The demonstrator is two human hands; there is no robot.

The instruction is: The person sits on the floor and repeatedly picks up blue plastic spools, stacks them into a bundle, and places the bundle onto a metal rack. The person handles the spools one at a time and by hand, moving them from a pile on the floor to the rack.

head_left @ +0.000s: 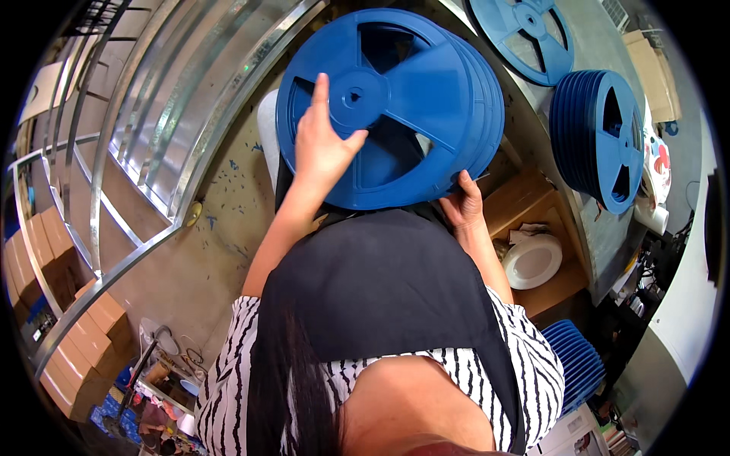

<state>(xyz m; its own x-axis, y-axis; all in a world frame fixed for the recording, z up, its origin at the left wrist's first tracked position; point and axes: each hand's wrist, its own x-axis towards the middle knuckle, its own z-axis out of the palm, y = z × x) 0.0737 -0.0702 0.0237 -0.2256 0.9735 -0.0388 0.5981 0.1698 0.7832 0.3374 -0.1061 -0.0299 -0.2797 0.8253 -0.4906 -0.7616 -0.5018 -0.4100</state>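
A stack of large blue plastic reels (433, 95) rests across my lap, their round flanges facing up toward me with cut-out windows around a centre hub. Over the near reel's left side is my left hand (323, 140), fingers spread, index finger stretched out beside the hub and thumb apart. My right hand (464, 201) is at the lower right rim of the stack, its thumb on the edge and the other fingers curled underneath, gripping the reels. The undersides of the reels are hidden.
On the grey table at right lie a single blue reel flange (532, 34) and an upright row of blue reels (597, 140). Below the table, an open cardboard box (532, 201) holds a white round spool (534, 261). A metal rack (144, 152) stands left, near stacked cartons (91, 342).
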